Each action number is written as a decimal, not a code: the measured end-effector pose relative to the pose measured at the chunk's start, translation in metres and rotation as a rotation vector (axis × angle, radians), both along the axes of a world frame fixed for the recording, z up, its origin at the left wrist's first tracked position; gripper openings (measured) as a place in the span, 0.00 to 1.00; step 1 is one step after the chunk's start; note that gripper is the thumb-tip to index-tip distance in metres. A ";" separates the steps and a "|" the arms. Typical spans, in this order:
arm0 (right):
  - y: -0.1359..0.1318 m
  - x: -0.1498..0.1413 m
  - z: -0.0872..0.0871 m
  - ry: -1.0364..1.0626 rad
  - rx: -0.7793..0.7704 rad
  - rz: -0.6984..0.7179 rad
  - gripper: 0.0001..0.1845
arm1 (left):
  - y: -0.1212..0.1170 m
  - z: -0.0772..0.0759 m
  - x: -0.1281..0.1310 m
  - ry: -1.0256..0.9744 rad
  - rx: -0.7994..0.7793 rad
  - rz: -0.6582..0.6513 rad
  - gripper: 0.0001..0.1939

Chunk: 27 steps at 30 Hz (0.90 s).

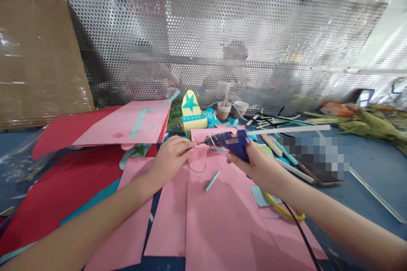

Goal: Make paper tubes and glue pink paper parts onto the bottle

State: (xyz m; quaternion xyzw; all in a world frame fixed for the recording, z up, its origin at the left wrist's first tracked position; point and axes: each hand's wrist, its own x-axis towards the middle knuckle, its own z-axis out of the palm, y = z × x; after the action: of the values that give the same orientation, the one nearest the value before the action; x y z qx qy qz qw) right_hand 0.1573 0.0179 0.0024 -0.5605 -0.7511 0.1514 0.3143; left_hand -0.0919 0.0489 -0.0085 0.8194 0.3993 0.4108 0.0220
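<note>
My right hand grips a blue hot glue gun, its nozzle pointing left. A long white glue stick sticks out of the gun's back. Right by the nozzle, the fingers of my left hand are pinched together; what they hold is too small to make out. Below the fingertips, a thin dark curved line shows on the pink sheets. A short light-blue strip lies on the pink paper. Behind the gun stands a pale yellow paper piece with a teal star.
Red sheets and a raised pink sheet lie left. To the right are a phone, a yellow tape ring, a black cord and corn husks. Two small cups stand before a perforated metal screen.
</note>
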 end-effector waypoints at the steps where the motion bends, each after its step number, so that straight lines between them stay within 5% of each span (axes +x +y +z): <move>1: 0.000 0.000 0.000 -0.005 0.001 -0.004 0.19 | 0.000 0.000 0.000 0.004 0.011 -0.008 0.09; 10: -0.003 -0.003 0.004 0.000 -0.003 -0.004 0.17 | -0.001 -0.002 0.000 0.033 0.106 -0.006 0.06; 27: -0.028 -0.006 0.037 -0.161 -0.030 0.028 0.21 | -0.012 0.006 0.008 0.100 0.234 -0.077 0.08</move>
State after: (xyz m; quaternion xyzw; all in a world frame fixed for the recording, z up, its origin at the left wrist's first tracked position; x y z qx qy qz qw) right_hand 0.1509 -0.0103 0.0398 -0.5650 -0.7793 0.1211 0.2424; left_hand -0.0842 0.0370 -0.0024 0.8505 0.3177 0.4119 -0.0778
